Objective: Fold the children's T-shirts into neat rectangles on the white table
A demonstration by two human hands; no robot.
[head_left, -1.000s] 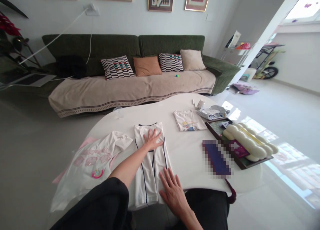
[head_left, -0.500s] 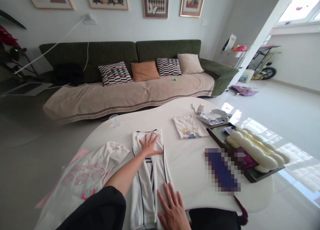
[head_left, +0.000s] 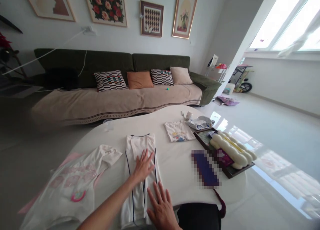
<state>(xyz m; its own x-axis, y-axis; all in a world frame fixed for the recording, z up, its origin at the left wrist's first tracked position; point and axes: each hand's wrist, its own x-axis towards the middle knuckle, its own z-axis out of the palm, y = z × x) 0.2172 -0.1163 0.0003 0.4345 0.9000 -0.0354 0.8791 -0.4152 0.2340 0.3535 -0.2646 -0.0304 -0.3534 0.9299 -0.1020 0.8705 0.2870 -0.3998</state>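
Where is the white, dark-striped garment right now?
In the head view, the white garment lies on the table just right of the pink-print shirt, left hand over its middle, right hand at its right edge.

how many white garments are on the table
3: pink-printed shirt at left, striped garment under left hand and right hand, folded printed shirt farther right. More may be hidden underneath.

Orange cushion (head_left: 140,80) on green sofa (head_left: 161,61)
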